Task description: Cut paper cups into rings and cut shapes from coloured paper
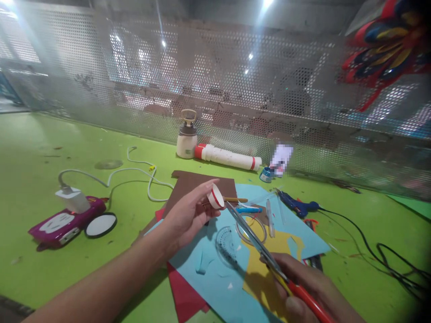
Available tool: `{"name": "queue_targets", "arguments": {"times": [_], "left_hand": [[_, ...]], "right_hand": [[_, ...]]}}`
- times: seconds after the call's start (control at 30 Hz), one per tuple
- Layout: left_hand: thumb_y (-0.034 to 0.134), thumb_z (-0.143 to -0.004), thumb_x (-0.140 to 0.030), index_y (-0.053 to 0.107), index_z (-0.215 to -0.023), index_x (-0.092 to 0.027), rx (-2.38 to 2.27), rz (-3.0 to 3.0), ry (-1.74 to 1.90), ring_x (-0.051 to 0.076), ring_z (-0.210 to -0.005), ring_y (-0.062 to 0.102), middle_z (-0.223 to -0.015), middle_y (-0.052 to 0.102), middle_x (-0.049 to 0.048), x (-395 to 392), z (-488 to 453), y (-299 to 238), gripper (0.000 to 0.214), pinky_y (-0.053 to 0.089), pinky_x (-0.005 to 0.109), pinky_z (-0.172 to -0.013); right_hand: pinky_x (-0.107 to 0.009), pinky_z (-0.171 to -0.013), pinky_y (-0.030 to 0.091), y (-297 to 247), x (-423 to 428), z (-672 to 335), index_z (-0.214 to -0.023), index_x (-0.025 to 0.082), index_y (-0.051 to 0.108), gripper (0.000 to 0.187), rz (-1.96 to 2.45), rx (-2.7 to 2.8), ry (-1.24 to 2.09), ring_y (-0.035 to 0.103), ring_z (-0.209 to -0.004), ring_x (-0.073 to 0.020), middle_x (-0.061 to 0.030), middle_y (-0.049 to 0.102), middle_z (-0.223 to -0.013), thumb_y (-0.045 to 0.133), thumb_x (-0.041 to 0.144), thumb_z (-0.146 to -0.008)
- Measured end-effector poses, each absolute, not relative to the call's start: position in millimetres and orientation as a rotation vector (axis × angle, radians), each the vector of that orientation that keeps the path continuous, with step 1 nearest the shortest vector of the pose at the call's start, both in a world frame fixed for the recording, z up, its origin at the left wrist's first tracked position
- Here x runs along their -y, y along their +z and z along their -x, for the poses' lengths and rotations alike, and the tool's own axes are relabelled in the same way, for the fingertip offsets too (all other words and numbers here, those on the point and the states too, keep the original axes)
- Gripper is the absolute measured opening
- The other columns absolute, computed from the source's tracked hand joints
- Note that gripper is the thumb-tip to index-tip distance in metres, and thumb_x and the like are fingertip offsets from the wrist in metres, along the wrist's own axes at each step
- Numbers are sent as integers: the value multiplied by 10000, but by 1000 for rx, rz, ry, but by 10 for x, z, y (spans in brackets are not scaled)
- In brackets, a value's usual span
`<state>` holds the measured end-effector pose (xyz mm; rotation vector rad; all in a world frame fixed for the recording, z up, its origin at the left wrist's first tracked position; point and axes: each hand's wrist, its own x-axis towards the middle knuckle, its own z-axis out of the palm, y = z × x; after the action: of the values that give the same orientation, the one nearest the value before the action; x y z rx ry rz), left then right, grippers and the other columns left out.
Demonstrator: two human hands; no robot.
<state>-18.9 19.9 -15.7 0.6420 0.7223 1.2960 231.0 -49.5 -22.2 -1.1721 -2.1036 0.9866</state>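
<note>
My left hand (188, 220) is closed round a small white ring (216, 196) with a red stripe, apparently paper, held tilted above the sheets. My right hand (296, 287) grips a pair of scissors (257, 244) with red and yellow handles. The blade tips point up and left, close beside the ring; I cannot tell if they touch it. Below lie a light blue sheet (215, 291), a yellow sheet (259, 287) and a brown sheet (202, 181). A clear protractor (226, 244) rests on the blue sheet, near a roll of tape (239, 229) and a blue cutter (248, 210).
At left are a purple power strip (67, 224) with a white adapter (72, 198) and cable. A spray bottle (186, 143) and a white tube (229, 157) stand and lie at the back. An ink jar (266, 175) and blue glue gun (298, 205) with black cord are right.
</note>
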Motion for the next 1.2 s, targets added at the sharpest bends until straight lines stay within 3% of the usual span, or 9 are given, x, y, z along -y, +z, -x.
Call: {"name": "queue_targets", "arguments": {"times": [0.17,0.37,0.53,0.73,0.9,1.2], "left_hand": [[645,-808,-180,514,-1358,-148,-702,-657,1223,146,-709,606,-875,686,94,-175,222,-131,566,477,260,-628],[581,-890,-276,502,-1345,-169,-731,-807,1138,164,-711,640,-833,674,82,-156,219,-103,474,473,246,-575],[603,-883,-318,584,-1212,-146,-764,-905,1136,167,-747,627,-854,661,77,-154,194,-91,372,498,261,-607],[645,-858,-357,587,-1277,-177,-749,-954,1109,132,-724,568,-905,660,74,-164,219,-114,459,434,227,-558],[617,-872,-363,564,-1314,-196,-692,-948,1085,154,-755,584,-921,668,87,-174,241,-141,476,433,241,-568],[624,-855,-324,575,-1286,-202,-711,-998,1095,164,-772,573,-925,664,86,-153,228,-140,451,437,255,-599]], "right_hand": [[-286,-586,395,-328,472,-2376,-1160,208,576,526,1165,2085,1014,518,-648,-181,-18,568,-724,458,634,-874],[-268,-547,370,-351,455,-2391,-1105,198,600,512,1205,2082,986,469,-592,-150,-8,542,-686,477,634,-868],[-253,-518,370,-329,481,-2372,-1135,195,600,530,1172,2087,989,463,-574,-146,1,527,-661,497,630,-850],[-263,-512,344,-278,514,-2334,-1133,172,606,561,1199,2140,901,422,-575,-141,7,487,-660,504,635,-834],[-252,-482,309,-257,537,-2304,-1018,186,603,539,1196,2080,974,374,-536,-115,27,449,-647,444,674,-854],[-258,-530,321,-271,518,-2348,-1079,197,580,528,1231,2064,999,389,-591,-139,21,452,-674,443,657,-859]]}}
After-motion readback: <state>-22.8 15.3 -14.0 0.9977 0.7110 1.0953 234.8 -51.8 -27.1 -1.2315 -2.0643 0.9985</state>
